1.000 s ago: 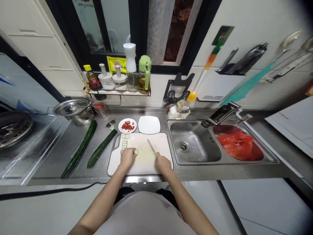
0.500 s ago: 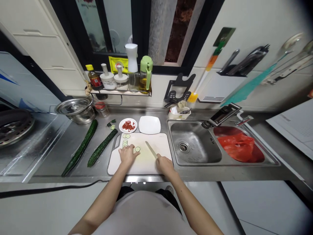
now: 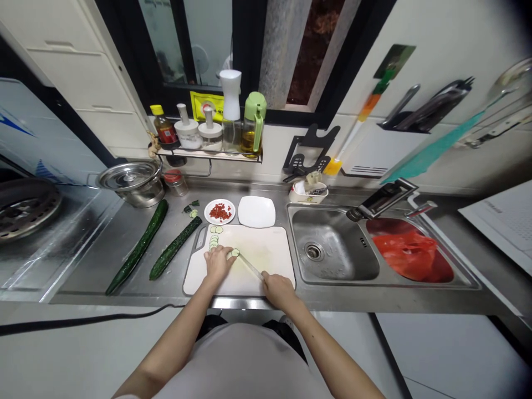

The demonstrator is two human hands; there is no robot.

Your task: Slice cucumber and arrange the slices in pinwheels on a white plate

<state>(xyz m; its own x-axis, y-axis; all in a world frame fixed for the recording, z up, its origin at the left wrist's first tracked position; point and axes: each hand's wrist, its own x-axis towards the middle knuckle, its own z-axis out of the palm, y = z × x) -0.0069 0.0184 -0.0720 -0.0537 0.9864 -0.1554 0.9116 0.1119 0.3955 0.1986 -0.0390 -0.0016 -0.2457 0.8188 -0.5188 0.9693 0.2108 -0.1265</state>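
Note:
On the white cutting board (image 3: 195, 280), my right hand (image 3: 279, 289) is wrapped round the handle of a knife (image 3: 250, 268). The blade points up and left, its tip at a round cucumber slice (image 3: 235, 252). My left hand (image 3: 218, 262) is closed, thumb and fingertips at the left edge of that slice; whether it grips the slice tightly is hard to see. Several thin cucumber slices (image 3: 214, 240) lie in a row beyond my left hand, with two more slices (image 3: 216, 229) at the board's top left corner.
Two whole cucumbers (image 3: 139, 246) (image 3: 174, 248) lie left of the board. Behind it stand a plate of chopped red pieces (image 3: 220, 211) and a white square plate (image 3: 256, 211). A steel pot (image 3: 139, 188) is at the back left. The sink (image 3: 336, 266) borders the board's right side.
The knife has swung down and left, so its tip now meets the cucumber slice by my left hand. My left hand stays nearly in place, and the view has shifted slightly.

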